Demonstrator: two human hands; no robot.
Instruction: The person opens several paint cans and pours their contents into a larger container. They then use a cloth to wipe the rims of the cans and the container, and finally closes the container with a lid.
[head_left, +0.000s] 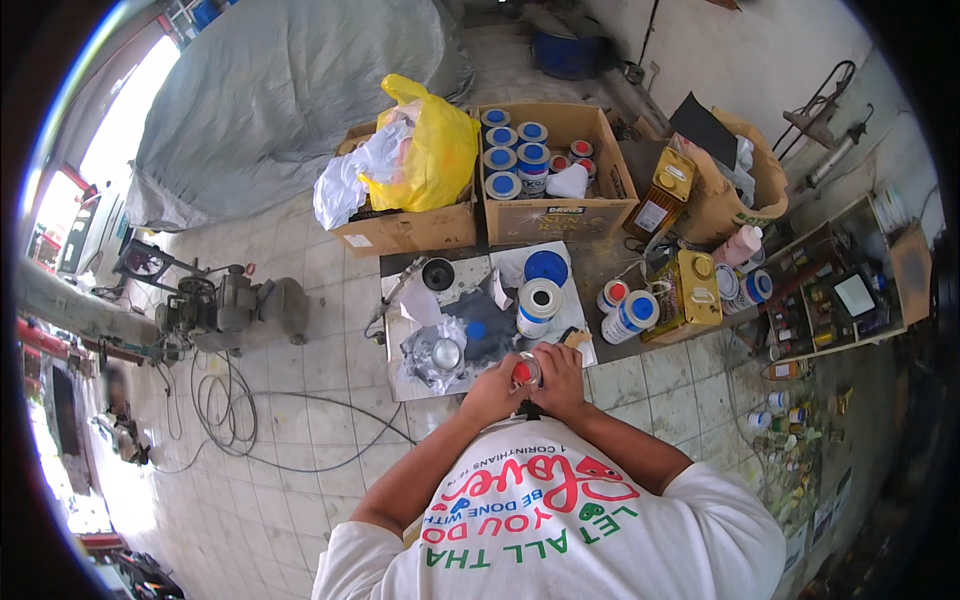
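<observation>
Close to my body, at the near edge of a paint-stained board (425, 388), both hands are closed round a small can with a red cap (521, 372). My left hand (490, 394) wraps its left side and my right hand (562, 380) its right side; most of the can's body is hidden by the fingers. Just beyond them stands a larger white-and-blue can (539, 305) with a dark opening on top. A round blue lid (546, 266) lies behind it. Left of my hands are a small metal cup (446, 354) and a blue cap (477, 329) on smeared grey paper.
A black round cup (437, 273) sits at the board's far left. Behind stand a cardboard box (560, 222) of blue-capped cans and another under a yellow bag (440, 140). Cans and a gold tin (695, 290) stand right. A compressor (230, 310) and hose lie left on the floor.
</observation>
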